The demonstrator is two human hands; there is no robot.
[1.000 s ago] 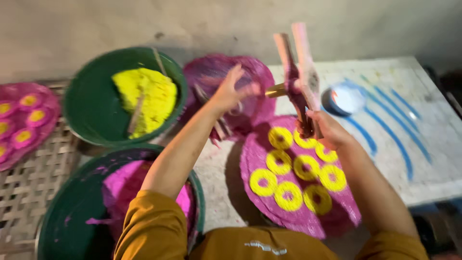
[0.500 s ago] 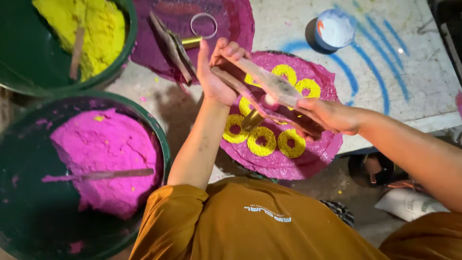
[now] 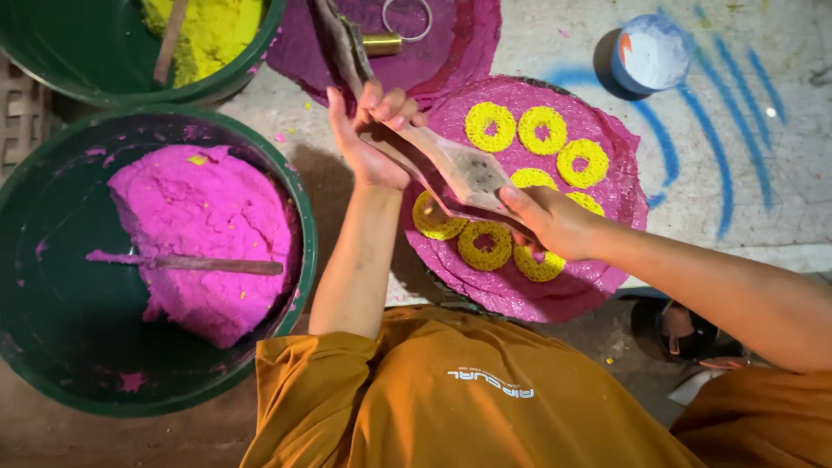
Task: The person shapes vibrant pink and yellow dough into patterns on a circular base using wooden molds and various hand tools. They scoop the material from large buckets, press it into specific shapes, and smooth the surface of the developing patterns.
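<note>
The large green plastic tub [image 3: 52, 347] holds pink dough [image 3: 208, 234] with a wooden stick [image 3: 221, 265]; the second green tub [image 3: 234, 74] holds yellow dough [image 3: 212, 26]. The left hand [image 3: 368, 139] and the right hand [image 3: 550, 221] both grip the hinged wooden press [image 3: 451, 169] above the round pink sheet [image 3: 607, 277] carrying yellow dough rings [image 3: 542, 130].

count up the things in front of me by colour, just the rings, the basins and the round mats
Yellow rings: 8, some partly hidden by the hands
Green basins: 2
Pink mats: 2
Total: 12
</note>
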